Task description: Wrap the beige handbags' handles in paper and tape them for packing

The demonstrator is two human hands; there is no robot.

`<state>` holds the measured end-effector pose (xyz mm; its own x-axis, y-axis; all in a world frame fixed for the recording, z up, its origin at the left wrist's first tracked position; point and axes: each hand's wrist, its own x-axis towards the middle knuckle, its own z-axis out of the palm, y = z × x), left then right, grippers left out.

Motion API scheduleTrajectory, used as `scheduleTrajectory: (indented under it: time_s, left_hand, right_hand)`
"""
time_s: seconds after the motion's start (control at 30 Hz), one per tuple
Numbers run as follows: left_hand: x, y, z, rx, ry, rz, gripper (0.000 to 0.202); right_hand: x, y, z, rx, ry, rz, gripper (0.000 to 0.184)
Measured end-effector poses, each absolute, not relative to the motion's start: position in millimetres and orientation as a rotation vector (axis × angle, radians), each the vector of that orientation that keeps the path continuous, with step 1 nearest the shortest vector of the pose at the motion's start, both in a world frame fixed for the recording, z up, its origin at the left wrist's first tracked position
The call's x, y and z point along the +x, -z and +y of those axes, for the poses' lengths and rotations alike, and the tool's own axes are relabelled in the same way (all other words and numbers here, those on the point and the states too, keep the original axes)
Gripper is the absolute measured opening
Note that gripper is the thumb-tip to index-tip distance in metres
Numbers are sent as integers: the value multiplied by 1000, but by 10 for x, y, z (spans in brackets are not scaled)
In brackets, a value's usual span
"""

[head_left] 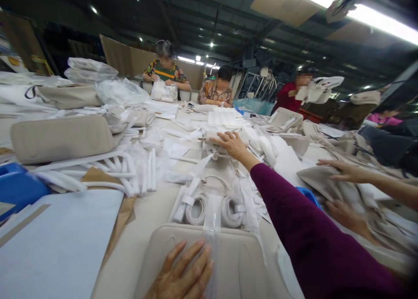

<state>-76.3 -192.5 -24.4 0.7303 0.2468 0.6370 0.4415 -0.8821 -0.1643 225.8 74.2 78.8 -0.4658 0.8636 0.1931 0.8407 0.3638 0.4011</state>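
Observation:
My left hand lies flat with its fingers extended on a beige handbag right in front of me. A clear plastic strip runs over the bag's middle. Beyond its upper edge sit coiled beige straps, bound with white wrap, and a curved handle. My right hand, in a purple sleeve, is stretched far forward. Its fingers are spread over a pale wrapped piece among white packing material; whether it grips anything there is hidden.
On the left are a beige bag, white foam tubes, a blue container and white sheets. To the right, a co-worker's hands handle beige pieces. Several people work across the table, one holding a white package.

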Motion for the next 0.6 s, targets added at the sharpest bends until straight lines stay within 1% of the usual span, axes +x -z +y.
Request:
scheduleTrajectory:
  time_s: [0.1,0.2,0.3,0.37,0.4,0.43,0.47,0.5,0.57,0.6]
  left_hand:
    - [-771,288,-1892,-2603,856,-510,33]
    - [-749,387,-1872,-2597,889,-499,35]
    - [-710,477,-1891,-2591,1030,-532,33]
    - [-711,484,-1925,-2603,1110,-556,36]
    - [-727,467,-1944,-2616,1129,-580,40]
    - [-755,440,-1961,-2633,1129,-647,45]
    - [-792,406,-1974,-2640,1126,-767,49]
    - [-834,369,-1980,-2628,1129,-945,53]
    - [-915,299,-1974,-2562,1175,-1387,61]
    - [-948,266,-1962,-2545,1210,-1588,66]
  right_hand:
    - [2472,-645,854,1663,-627,2492,72]
    - [2543,-541,869,1800,-517,2401,71]
    - [2435,-526,680,2037,-443,2282,57]
    - [2294,-526,344,2295,-346,2277,51]
    - [2212,-515,105,2457,-234,2324,53]
    - [2125,-492,-172,2630,-56,2395,59]
    - [2037,-458,-474,2800,203,2486,65]
    - [1953,-415,-784,2925,530,2516,74]
    - [1827,-313,-1350,3040,1108,2329,89]
    - [1797,-260,-1572,3088,1274,2180,97]
